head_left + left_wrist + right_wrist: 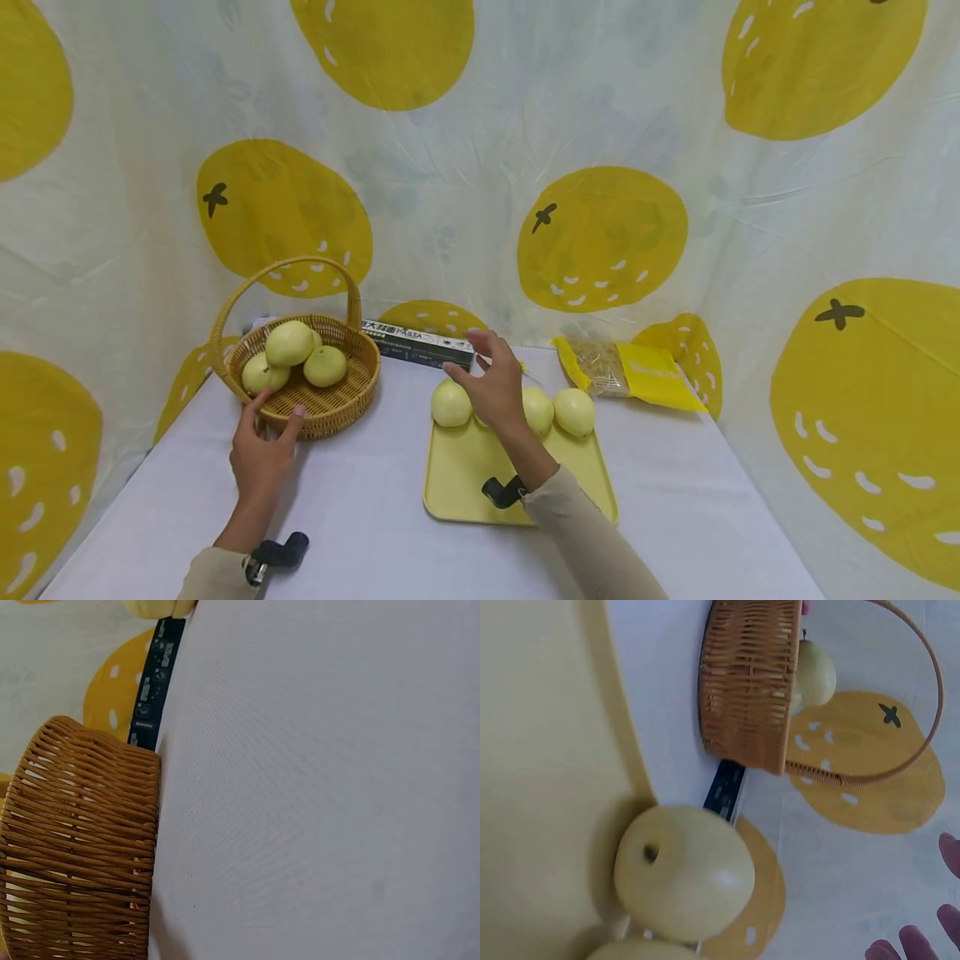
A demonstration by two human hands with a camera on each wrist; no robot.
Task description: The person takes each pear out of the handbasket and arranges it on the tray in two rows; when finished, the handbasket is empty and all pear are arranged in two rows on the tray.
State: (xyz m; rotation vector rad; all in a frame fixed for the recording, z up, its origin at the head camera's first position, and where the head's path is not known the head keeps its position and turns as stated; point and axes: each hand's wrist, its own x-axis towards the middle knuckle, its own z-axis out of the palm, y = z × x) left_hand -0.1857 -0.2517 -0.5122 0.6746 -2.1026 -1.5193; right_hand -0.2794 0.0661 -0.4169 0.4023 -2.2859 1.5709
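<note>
A wicker basket [330, 421] with a tall handle stands at the left and holds several pale yellow-green pears [289, 343]. My left hand [261, 454] is at the basket's near rim, thumb and fingers apart, with fingertips close to the nearest pear. Whether they press on the rim is hard to tell. On the right, a yellow tray [457, 492] bears a row of pears [574, 412] along its far edge. Above that row hangs my right hand [495, 387], fingers spread and bent, holding nothing; it partly hides the pears behind it. One tray pear [684, 871] looms large in the right wrist view.
Behind the basket and tray lies a dark pasta box [420, 346]. A yellow packet [637, 371] with a see-through window leans at the back right. A white cloth [367, 517] covers the table, and a curtain with yellow fruit prints [450, 208] hangs behind.
</note>
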